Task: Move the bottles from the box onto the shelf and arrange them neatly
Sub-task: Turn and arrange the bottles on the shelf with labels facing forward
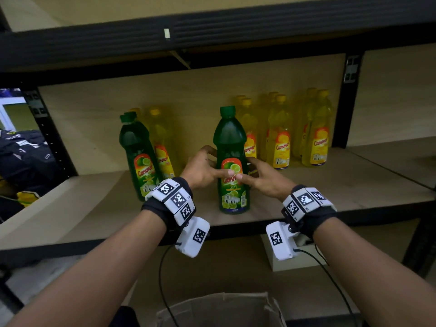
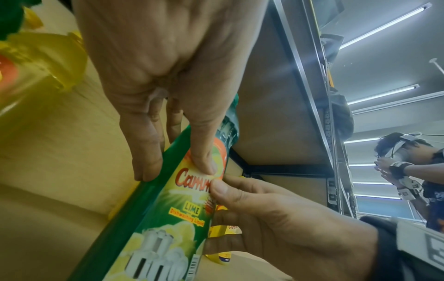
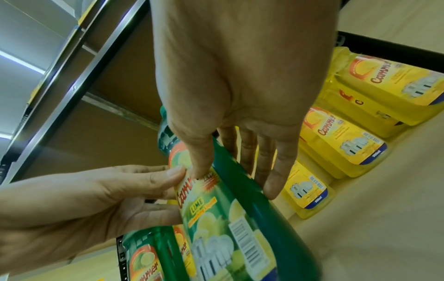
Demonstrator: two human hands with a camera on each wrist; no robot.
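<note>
The green bottle stands upright near the front of the shelf, label facing outward, between two green bottles on the left and the yellow bottles in paired rows on the right. Its position forward of both groups suggests it is not yet in its final slot; it is probably being squared up so the label faces front before it is slid back into line.

The left hand and the right hand bracket the bottle from either side at label height. Each thumb lies on the front of the label, tips almost meeting, while the fingers reach around the sides toward the rear. The fingers are only gently curved and narrowly spread, a light steadying hold rather than a firm clench. This two-sided hold allows rotation about the vertical axis without tipping.

Both forearms extend forward, wrists level, palms facing inward. The box sits open below, its contents not visible
</note>
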